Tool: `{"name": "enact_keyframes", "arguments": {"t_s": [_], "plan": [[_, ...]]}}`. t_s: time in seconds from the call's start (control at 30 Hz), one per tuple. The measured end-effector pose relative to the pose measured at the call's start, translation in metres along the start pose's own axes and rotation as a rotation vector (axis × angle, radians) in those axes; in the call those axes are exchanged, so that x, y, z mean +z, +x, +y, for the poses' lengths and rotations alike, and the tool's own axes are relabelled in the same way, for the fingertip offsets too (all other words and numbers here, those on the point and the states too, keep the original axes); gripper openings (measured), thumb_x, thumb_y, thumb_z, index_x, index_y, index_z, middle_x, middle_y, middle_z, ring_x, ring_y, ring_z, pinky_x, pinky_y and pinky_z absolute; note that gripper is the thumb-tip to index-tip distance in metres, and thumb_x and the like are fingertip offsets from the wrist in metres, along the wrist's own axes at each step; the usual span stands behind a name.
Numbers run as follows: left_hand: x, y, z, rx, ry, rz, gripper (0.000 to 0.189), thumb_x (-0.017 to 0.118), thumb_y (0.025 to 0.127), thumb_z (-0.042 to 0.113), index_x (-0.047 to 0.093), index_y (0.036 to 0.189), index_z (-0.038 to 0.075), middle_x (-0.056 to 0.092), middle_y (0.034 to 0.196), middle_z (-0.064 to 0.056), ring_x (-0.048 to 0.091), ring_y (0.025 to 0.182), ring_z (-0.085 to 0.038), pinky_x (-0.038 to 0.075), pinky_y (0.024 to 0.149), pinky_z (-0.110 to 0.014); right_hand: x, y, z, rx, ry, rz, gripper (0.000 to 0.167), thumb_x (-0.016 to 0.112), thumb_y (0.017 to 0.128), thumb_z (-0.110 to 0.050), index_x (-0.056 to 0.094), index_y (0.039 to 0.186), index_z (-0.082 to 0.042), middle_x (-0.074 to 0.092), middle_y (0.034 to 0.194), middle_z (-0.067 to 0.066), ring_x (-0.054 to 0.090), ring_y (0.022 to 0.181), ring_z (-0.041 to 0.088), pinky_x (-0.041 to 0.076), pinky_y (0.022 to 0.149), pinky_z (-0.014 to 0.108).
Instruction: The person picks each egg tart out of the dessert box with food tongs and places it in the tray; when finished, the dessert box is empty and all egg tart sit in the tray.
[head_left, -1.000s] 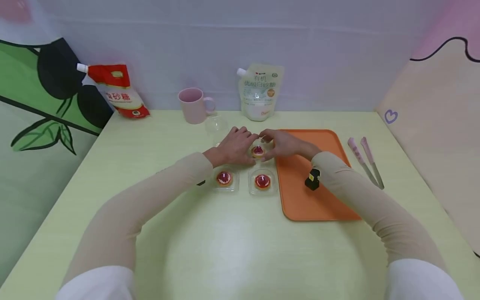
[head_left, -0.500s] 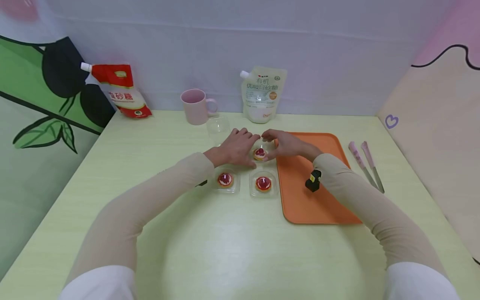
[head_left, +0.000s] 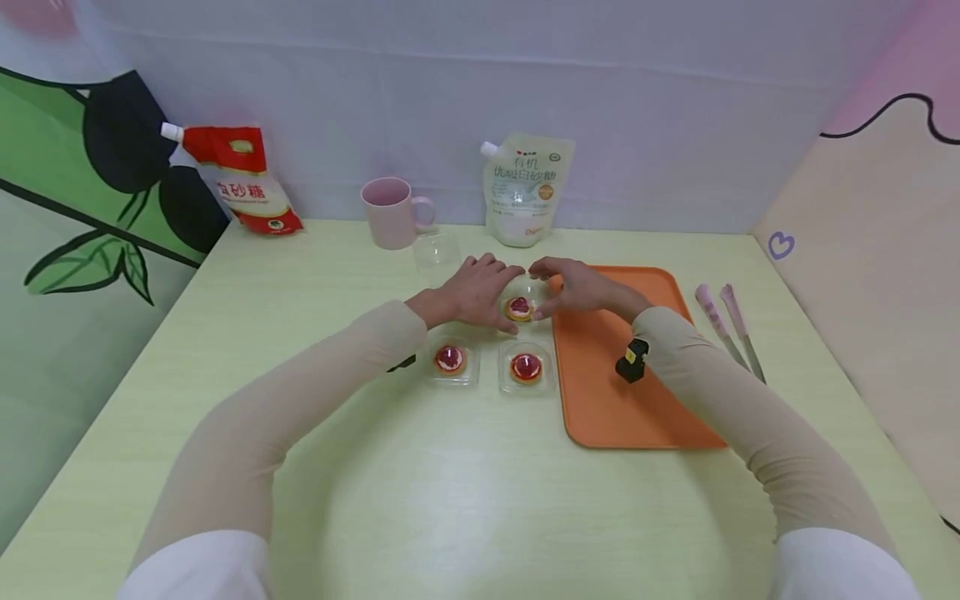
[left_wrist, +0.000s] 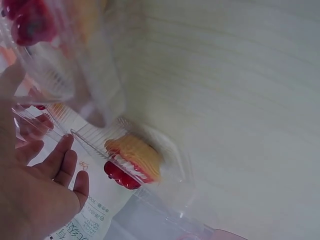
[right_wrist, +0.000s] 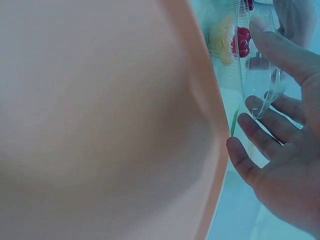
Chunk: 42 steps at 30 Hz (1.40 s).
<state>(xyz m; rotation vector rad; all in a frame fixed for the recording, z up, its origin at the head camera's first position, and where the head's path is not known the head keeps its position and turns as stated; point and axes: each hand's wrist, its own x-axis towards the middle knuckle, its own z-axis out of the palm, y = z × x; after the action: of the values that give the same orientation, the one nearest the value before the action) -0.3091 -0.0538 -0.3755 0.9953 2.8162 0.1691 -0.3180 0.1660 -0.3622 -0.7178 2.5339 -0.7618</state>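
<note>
A cherry-topped tart (head_left: 519,309) sits in a clear plastic box (head_left: 527,287) between my hands. My left hand (head_left: 476,292) is at the box's left side, fingers spread and relaxed. Opposite it, my right hand (head_left: 581,287) has its thumb and fingertips right at the box's edge, loosely bent, as the right wrist view shows. Closer to me are two more boxed tarts, a left one (head_left: 450,360) and a right one (head_left: 527,367). Another tart (left_wrist: 132,160) lies in a clear box in the left wrist view; my left hand mostly hides it in the head view.
An orange tray (head_left: 630,408) lies under my right forearm, with two pink-handled knives (head_left: 720,321) to its right. Along the back stand a pink mug (head_left: 388,217), a pale sugar pouch (head_left: 527,192) and a red-and-white sugar pouch (head_left: 251,183). A raised clear lid (head_left: 437,254) is before the mug.
My right hand has shifted slightly to the right. My left hand has stayed nearly in place beside the box. The head view has tilted a little.
</note>
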Motion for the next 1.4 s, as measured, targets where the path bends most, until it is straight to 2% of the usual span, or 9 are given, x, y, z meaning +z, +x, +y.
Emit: {"name": "enact_keyframes", "arguments": {"t_s": [0.4, 0.6, 0.8, 0.93, 1.07, 1.13, 1.27, 1.4], "plan": [[0.001, -0.002, 0.002, -0.018, -0.033, -0.027, 0.096, 0.079, 0.077, 0.057, 0.038, 0.152, 0.013, 0.057, 0.140, -0.009, 0.044, 0.127, -0.027, 0.033, 0.107, -0.047, -0.005, -0.012, 0.013, 0.025, 0.003, 0.021, 0.077, 0.081, 0.084, -0.025, 0.042, 0.147, -0.003, 0.048, 0.149, 0.017, 0.042, 0.137, 0.037, 0.042, 0.108, 0.056], [0.001, -0.002, 0.002, -0.019, -0.028, -0.024, 0.098, 0.079, 0.077, 0.058, 0.036, 0.153, 0.013, 0.058, 0.139, -0.009, 0.044, 0.127, -0.027, 0.034, 0.107, -0.047, -0.011, -0.014, 0.012, -0.011, 0.046, 0.028, 0.073, 0.079, 0.086, -0.019, 0.042, 0.148, -0.004, 0.047, 0.148, 0.022, 0.041, 0.138, 0.041, 0.037, 0.110, 0.060], [-0.003, -0.002, -0.002, -0.013, -0.088, -0.008, 0.102, 0.079, 0.075, 0.060, 0.032, 0.155, 0.018, 0.061, 0.132, -0.006, 0.045, 0.123, -0.026, 0.033, 0.107, -0.048, -0.018, -0.013, 0.010, -0.039, 0.068, 0.033, 0.071, 0.078, 0.087, -0.017, 0.043, 0.148, -0.005, 0.048, 0.147, 0.025, 0.043, 0.137, 0.042, 0.034, 0.112, 0.062], [-0.013, -0.002, -0.009, 0.007, -0.165, 0.056, 0.094, 0.077, 0.080, 0.056, 0.033, 0.155, 0.020, 0.058, 0.136, -0.007, 0.046, 0.126, -0.026, 0.034, 0.108, -0.050, -0.027, -0.011, 0.006, -0.047, 0.112, 0.026, 0.070, 0.076, 0.089, -0.018, 0.043, 0.149, -0.006, 0.053, 0.140, 0.024, 0.048, 0.132, 0.039, 0.035, 0.111, 0.059], [-0.023, -0.001, -0.010, 0.028, -0.241, 0.157, 0.078, 0.073, 0.090, 0.040, 0.033, 0.155, 0.023, 0.057, 0.135, -0.008, 0.048, 0.124, -0.026, 0.038, 0.108, -0.047, -0.035, -0.010, 0.001, -0.009, 0.215, 0.024, 0.066, 0.071, 0.092, -0.029, 0.043, 0.150, -0.012, 0.059, 0.134, 0.019, 0.054, 0.125, 0.035, 0.041, 0.109, 0.054], [-0.026, 0.000, -0.009, 0.035, -0.272, 0.217, 0.073, 0.070, 0.093, 0.032, 0.033, 0.155, 0.023, 0.058, 0.131, -0.009, 0.051, 0.120, -0.027, 0.042, 0.106, -0.046, -0.037, -0.011, -0.001, 0.007, 0.280, 0.025, 0.065, 0.067, 0.095, -0.035, 0.042, 0.150, -0.013, 0.058, 0.138, 0.016, 0.056, 0.125, 0.035, 0.043, 0.108, 0.053], [-0.029, 0.002, -0.007, 0.037, -0.279, 0.332, 0.062, 0.065, 0.097, 0.021, 0.038, 0.153, 0.020, 0.063, 0.122, -0.012, 0.057, 0.112, -0.030, 0.046, 0.101, -0.044, -0.039, -0.010, -0.002, 0.015, 0.405, 0.023, 0.058, 0.058, 0.100, -0.038, 0.041, 0.150, -0.014, 0.055, 0.143, 0.018, 0.055, 0.128, 0.041, 0.043, 0.108, 0.054], [-0.029, 0.005, -0.008, 0.057, -0.261, 0.444, 0.053, 0.060, 0.099, 0.013, 0.043, 0.149, 0.015, 0.068, 0.111, -0.012, 0.062, 0.102, -0.031, 0.050, 0.095, -0.043, -0.040, -0.009, -0.003, 0.018, 0.481, 0.011, 0.055, 0.050, 0.103, -0.040, 0.041, 0.151, -0.015, 0.057, 0.140, 0.022, 0.054, 0.130, 0.043, 0.044, 0.108, 0.050]]}}
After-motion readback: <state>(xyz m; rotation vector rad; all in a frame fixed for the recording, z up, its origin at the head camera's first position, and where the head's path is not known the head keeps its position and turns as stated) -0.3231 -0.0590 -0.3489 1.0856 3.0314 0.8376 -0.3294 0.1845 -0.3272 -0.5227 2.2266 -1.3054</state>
